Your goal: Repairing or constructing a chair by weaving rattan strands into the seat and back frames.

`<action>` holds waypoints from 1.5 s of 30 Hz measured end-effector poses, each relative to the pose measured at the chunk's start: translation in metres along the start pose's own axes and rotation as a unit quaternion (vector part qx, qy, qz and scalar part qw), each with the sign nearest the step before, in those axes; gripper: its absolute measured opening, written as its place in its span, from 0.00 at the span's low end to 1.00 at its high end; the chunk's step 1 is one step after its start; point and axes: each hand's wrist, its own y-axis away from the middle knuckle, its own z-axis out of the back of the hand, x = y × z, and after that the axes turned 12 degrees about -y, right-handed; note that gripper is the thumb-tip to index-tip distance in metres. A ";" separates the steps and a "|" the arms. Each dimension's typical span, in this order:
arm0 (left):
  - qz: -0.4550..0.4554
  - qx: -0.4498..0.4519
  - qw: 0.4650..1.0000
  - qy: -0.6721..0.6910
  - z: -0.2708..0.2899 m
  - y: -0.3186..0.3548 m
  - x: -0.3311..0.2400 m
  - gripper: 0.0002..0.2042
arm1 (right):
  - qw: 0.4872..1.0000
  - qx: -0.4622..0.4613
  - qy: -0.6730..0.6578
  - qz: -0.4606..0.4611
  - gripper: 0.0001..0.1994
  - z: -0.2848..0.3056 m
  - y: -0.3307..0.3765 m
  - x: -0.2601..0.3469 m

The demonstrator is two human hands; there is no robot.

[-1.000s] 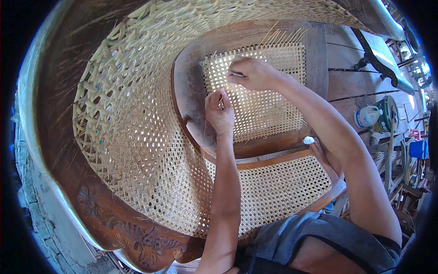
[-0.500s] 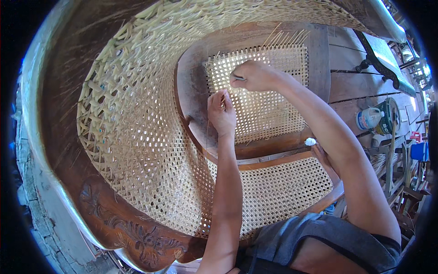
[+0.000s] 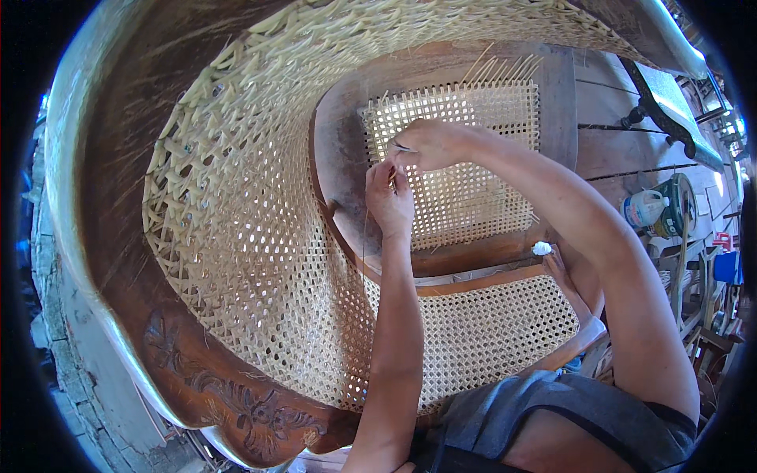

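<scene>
Grey cloth (image 3: 505,402) covers a person's lap below a caned chair back (image 3: 229,236) in a carved frame (image 3: 236,406), with a caned seat (image 3: 489,335) beside it. Above them, the left hand (image 3: 390,203) pinches a fine strand (image 3: 364,246), which leaves the fingers and trails down beside the wrist. The right hand (image 3: 432,146) is closed around what appears, in this small view, to be a slim tool (image 3: 406,148), its fingertips close by the left's. Both hands are over the left side of a cane panel (image 3: 473,197), though whether they touch it cannot be told. The panel lies in a wooden frame (image 3: 339,146), loose ends (image 3: 512,69) bristling at its far edge. Beyond, a jug (image 3: 645,207) stands beside a green bucket (image 3: 674,219) on floorboards (image 3: 607,150).
</scene>
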 end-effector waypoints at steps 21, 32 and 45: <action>0.093 0.051 0.901 0.421 0.024 -0.039 -0.086 0.07 | 0.932 -0.222 -0.277 -0.074 0.14 0.068 0.073 0.065; 0.150 0.011 0.974 0.172 0.010 -0.024 -0.017 0.08 | 0.982 -0.068 0.096 -0.147 0.09 0.010 0.029 0.009; 0.163 0.027 0.984 0.065 0.003 -0.037 -0.024 0.10 | 0.956 -0.075 0.212 -0.188 0.11 0.009 0.002 0.025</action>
